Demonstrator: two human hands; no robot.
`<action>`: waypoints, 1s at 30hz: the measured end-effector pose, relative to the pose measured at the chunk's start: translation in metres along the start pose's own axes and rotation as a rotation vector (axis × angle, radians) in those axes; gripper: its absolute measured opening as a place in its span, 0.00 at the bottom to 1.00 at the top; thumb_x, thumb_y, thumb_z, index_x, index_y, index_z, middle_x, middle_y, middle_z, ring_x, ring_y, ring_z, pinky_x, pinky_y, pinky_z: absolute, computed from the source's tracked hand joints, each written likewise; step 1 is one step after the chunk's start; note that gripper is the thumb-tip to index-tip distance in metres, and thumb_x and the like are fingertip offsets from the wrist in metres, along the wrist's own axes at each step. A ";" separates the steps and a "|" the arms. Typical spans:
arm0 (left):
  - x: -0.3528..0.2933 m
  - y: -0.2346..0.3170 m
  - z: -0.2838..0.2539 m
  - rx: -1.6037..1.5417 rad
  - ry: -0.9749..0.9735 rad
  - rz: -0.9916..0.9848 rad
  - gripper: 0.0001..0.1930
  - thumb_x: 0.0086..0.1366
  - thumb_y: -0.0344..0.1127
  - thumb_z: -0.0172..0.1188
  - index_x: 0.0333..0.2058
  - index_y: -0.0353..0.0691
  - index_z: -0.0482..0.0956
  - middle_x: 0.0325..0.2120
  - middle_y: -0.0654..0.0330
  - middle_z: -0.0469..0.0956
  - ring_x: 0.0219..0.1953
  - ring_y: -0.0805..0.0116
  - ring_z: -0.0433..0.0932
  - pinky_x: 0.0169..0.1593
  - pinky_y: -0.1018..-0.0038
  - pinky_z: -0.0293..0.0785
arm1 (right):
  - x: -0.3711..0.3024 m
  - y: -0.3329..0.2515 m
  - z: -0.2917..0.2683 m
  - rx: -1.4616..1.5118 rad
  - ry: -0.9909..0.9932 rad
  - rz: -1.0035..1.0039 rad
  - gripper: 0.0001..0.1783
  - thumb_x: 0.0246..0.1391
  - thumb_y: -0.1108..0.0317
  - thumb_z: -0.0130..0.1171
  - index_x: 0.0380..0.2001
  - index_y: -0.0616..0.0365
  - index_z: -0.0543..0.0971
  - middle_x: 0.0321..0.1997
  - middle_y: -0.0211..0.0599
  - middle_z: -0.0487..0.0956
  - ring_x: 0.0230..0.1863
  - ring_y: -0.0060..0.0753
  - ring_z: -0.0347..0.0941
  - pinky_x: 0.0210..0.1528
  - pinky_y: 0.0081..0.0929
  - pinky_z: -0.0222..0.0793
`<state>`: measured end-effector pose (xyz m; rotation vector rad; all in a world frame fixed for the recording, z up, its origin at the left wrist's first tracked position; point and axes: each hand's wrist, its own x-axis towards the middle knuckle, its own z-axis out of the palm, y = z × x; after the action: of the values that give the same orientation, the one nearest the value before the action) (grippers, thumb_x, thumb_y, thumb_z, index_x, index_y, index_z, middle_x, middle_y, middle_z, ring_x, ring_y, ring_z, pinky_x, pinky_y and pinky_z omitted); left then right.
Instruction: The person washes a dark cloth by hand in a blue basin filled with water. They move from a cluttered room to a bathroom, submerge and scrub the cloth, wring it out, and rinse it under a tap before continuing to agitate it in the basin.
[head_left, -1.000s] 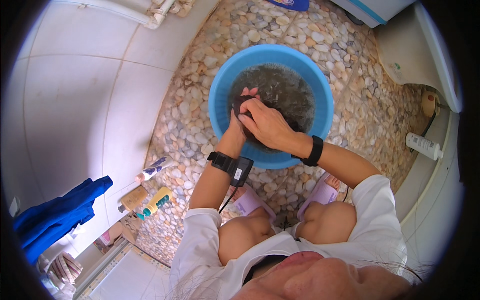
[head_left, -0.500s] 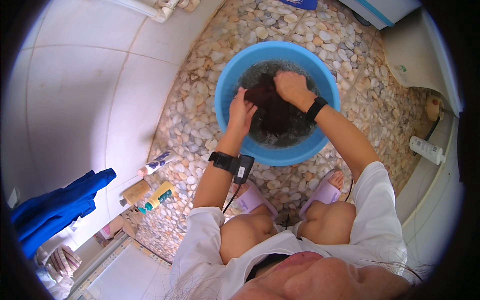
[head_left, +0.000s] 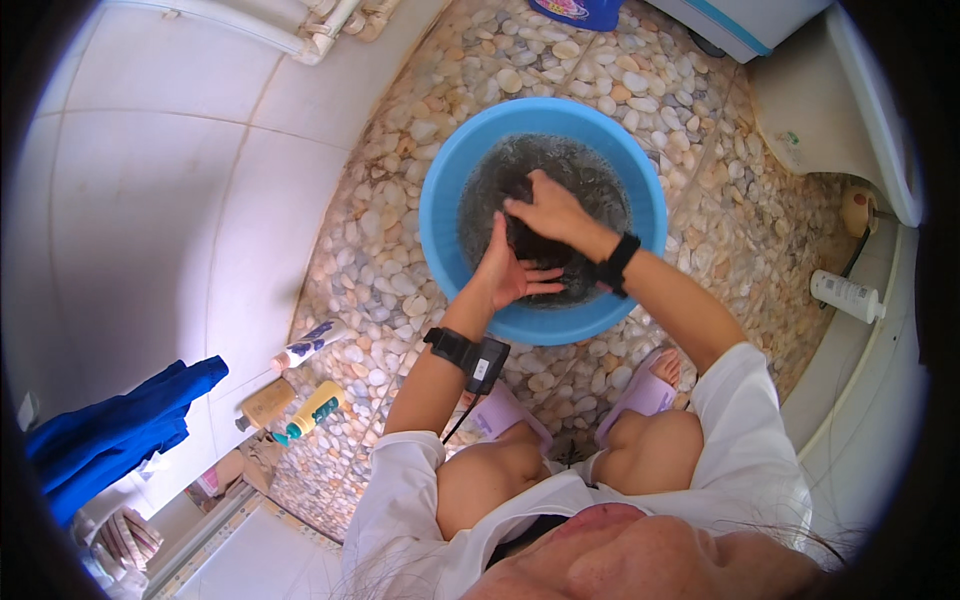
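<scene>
In the head view, the dark cloth (head_left: 530, 242) lies in the grey, sudsy water (head_left: 588, 168) of the blue basin (head_left: 443, 225), which stands on the pebble floor (head_left: 385, 232) in front of the person's feet. It looks thoroughly wetted, so the handling in water seems well under way; it is not yet lifted out or wrung, and how clean it is cannot be told. The left hand (head_left: 510, 277) is released, palm turned inward, thumb raised and fingers spread over the cloth. The right hand (head_left: 550, 208) reaches farther in from the right, wrist bent, thumb and index finger apart beside a dark fold; whether its hidden fingers grip that fold I cannot tell. Both forearms slant inward, bringing the thumbs near each other above the basin's middle.
</scene>
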<state>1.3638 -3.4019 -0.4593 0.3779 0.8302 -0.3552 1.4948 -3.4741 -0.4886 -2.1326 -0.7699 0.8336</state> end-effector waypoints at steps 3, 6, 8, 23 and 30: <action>0.019 -0.004 -0.021 -0.138 -0.088 0.233 0.45 0.60 0.77 0.34 0.63 0.46 0.57 0.59 0.54 0.65 0.59 0.52 0.68 0.56 0.51 0.71 | -0.045 -0.053 0.001 0.243 0.014 -0.094 0.29 0.53 0.50 0.58 0.53 0.57 0.69 0.51 0.57 0.73 0.51 0.59 0.72 0.52 0.46 0.68; 0.016 0.000 -0.011 -0.191 -0.143 0.333 0.31 0.67 0.67 0.39 0.54 0.50 0.68 0.51 0.61 0.72 0.54 0.63 0.72 0.52 0.65 0.74 | -0.073 -0.084 -0.020 0.243 -0.002 -0.125 0.24 0.54 0.50 0.59 0.47 0.54 0.73 0.46 0.52 0.73 0.44 0.56 0.74 0.47 0.48 0.68; 0.021 -0.004 -0.026 -0.238 -0.244 0.368 0.26 0.68 0.63 0.41 0.51 0.49 0.69 0.48 0.62 0.73 0.51 0.64 0.73 0.51 0.65 0.74 | -0.079 -0.091 -0.018 0.232 0.045 -0.195 0.23 0.54 0.49 0.59 0.43 0.56 0.75 0.44 0.51 0.74 0.42 0.54 0.74 0.44 0.47 0.69; -0.005 0.006 0.005 0.292 0.426 0.641 0.23 0.69 0.45 0.52 0.57 0.44 0.59 0.46 0.58 0.70 0.46 0.68 0.73 0.50 0.67 0.73 | 0.000 -0.027 -0.023 -0.476 0.055 -0.026 0.21 0.54 0.51 0.54 0.32 0.59 0.83 0.37 0.51 0.81 0.39 0.54 0.79 0.41 0.50 0.72; -0.011 0.011 -0.012 0.108 0.416 0.677 0.31 0.65 0.42 0.58 0.62 0.45 0.53 0.62 0.52 0.55 0.62 0.46 0.60 0.57 0.52 0.67 | 0.003 0.009 -0.030 -0.446 0.000 -0.022 0.25 0.54 0.57 0.59 0.50 0.59 0.69 0.51 0.55 0.74 0.50 0.58 0.74 0.50 0.49 0.70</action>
<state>1.3543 -3.3851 -0.4560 0.8203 1.0314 0.3236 1.5213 -3.4892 -0.4806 -2.5044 -1.0560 0.6963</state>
